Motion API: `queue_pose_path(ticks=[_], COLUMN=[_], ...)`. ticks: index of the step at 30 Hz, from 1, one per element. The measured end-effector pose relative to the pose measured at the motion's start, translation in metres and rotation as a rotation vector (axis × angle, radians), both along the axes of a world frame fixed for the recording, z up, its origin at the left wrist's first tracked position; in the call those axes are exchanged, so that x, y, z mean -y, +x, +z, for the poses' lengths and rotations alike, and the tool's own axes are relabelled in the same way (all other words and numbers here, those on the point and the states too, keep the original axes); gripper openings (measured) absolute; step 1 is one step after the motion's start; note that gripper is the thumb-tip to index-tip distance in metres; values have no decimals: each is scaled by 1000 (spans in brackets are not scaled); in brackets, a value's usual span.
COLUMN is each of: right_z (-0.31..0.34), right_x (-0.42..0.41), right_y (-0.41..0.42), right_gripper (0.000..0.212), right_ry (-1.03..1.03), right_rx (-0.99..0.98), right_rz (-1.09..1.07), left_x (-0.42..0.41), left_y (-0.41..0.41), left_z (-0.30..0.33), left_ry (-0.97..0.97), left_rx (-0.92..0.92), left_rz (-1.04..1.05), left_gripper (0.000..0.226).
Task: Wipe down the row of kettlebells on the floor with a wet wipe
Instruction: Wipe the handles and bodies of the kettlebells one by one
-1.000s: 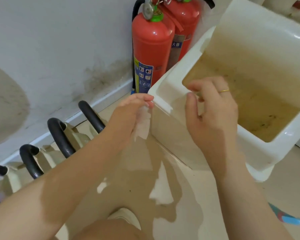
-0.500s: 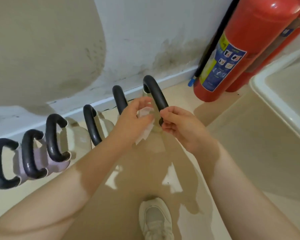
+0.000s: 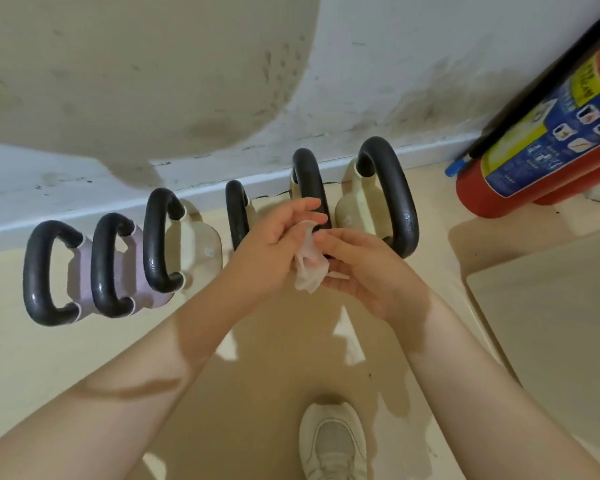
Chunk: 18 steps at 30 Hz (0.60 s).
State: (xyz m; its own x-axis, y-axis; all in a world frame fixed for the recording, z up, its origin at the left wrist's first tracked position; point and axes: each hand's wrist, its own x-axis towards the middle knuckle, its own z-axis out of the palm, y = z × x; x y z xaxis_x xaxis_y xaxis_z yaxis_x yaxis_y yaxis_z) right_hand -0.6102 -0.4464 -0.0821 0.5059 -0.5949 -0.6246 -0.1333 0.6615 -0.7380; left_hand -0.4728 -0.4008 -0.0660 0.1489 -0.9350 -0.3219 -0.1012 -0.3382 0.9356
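Nearest: white sneaker on the tan floor. Above it both hands meet w/ the wet wipe bunched between them. Left hand pinches the top of the wipe, other fingers spread loose; right hand cupped under/beside it, fingertips on the wipe. Looks like prep step, sorting the wipe, not on metal yet. Behind hands: row of kettlebells along the baseboard, six black handles, two purple bodies at left end, rest cream. Far right: red extinguisher at the wall. Next IMO: get wipe flat in one hand, wrap nearest handle, drag along it.
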Motion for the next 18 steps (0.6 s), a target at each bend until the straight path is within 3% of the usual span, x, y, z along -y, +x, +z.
queue_pose_path(ticks=[4,8,11,18], right_z=[5,8,13,19], right_x=[3,10,16,27], right_y=[5,7,4,-10], right_gripper=[26,10,9,22], right_ry=[15,3,-55,-60], right_rx=[38,40,133,90], right_rz=[104,147,150,124], left_x=[-3,-5,-4,3], left_y=[7,12,16,21], left_z=[3,7,9,8], left_ry=[-30,-40,22,185], left_rx=[10,30,-2,-28], left_rz=[-34,-67,-61,-74], left_gripper=[34,40,52,22])
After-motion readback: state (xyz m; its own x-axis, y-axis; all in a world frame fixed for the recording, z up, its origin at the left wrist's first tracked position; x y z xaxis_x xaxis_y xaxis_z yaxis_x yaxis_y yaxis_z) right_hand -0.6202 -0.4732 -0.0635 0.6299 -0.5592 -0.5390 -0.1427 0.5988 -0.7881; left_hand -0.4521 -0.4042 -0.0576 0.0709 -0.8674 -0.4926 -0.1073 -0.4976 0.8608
